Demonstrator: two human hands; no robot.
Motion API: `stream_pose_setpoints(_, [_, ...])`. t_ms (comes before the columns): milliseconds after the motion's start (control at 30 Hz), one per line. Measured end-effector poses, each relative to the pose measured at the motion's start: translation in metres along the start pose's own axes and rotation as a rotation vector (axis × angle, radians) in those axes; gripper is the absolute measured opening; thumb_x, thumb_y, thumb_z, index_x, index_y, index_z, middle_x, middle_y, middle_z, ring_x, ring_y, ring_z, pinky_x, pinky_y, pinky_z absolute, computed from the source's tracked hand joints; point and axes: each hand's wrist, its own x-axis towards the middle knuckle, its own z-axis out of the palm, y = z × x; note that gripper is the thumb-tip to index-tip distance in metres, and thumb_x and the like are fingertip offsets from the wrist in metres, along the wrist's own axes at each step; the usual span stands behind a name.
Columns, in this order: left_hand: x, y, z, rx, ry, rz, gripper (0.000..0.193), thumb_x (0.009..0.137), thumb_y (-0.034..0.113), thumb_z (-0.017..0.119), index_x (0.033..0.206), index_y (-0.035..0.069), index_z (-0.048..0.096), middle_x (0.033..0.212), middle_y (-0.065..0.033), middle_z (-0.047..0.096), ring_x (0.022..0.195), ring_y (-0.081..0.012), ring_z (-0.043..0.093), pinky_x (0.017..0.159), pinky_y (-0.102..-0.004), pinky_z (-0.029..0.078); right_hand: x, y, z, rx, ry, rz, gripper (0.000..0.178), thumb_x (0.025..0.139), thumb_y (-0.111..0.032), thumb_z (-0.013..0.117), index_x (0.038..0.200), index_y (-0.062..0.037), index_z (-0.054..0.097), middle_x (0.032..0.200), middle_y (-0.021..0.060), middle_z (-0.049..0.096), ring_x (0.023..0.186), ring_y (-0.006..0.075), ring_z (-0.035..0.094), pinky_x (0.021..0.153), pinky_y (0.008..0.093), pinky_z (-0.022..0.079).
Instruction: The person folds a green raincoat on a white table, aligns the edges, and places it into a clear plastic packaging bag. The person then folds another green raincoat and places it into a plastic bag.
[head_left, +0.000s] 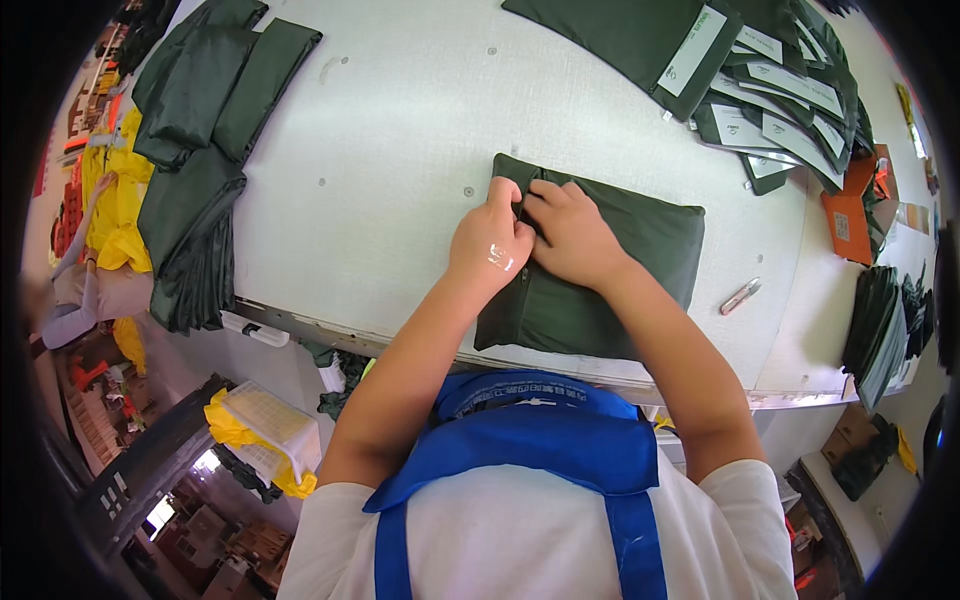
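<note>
A dark green fabric pouch (625, 275) lies flat on the white table in front of me, its zipper running along the left side. My left hand (490, 240) is closed at the pouch's upper left, fingers curled on the fabric beside the zipper. Close against it, my right hand (575, 232) rests on the pouch with bent fingers gripping at the zipper line. The fingertips of both are partly hidden, so a zipper pull cannot be made out. A strip of clear, shiny material sticks to the back of the left hand.
Folded dark green pieces (195, 200) hang over the table's left end. Several green pouches with white labels (790, 95) are heaped at the far right. A small cutter-like tool (741, 296) lies right of the pouch. Beyond the left edge, another person (85, 290) handles yellow fabric.
</note>
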Motion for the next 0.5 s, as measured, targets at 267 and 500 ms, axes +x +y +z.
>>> stream_pose_setpoints(267, [0.005, -0.008, -0.002, -0.209, -0.07, -0.047, 0.013, 0.078, 0.003, 0.061, 0.089, 0.002, 0.054, 0.066, -0.008, 0.061, 0.059, -0.0188, 0.059, 0.058, -0.0323, 0.047, -0.046, -0.015, -0.007, 0.07, 0.081, -0.076, 0.025, 0.069, -0.019, 0.078, 0.088, -0.0077, 0.066, 0.094, 0.0041, 0.059, 0.092, 0.0224, 0.056, 0.075, 0.0373, 0.042])
stream_pose_setpoints(500, [-0.005, -0.004, -0.004, -0.325, -0.031, -0.053, 0.015, 0.082, 0.005, 0.06, 0.095, 0.002, 0.054, 0.079, -0.0133, 0.063, 0.07, -0.0257, 0.061, 0.065, -0.0347, 0.048, -0.043, -0.012, 0.008, -0.083, 0.217, -0.313, 0.011, 0.068, -0.014, 0.069, 0.072, -0.0104, 0.059, 0.072, 0.0022, 0.054, 0.071, 0.0208, 0.054, 0.064, 0.0334, 0.041])
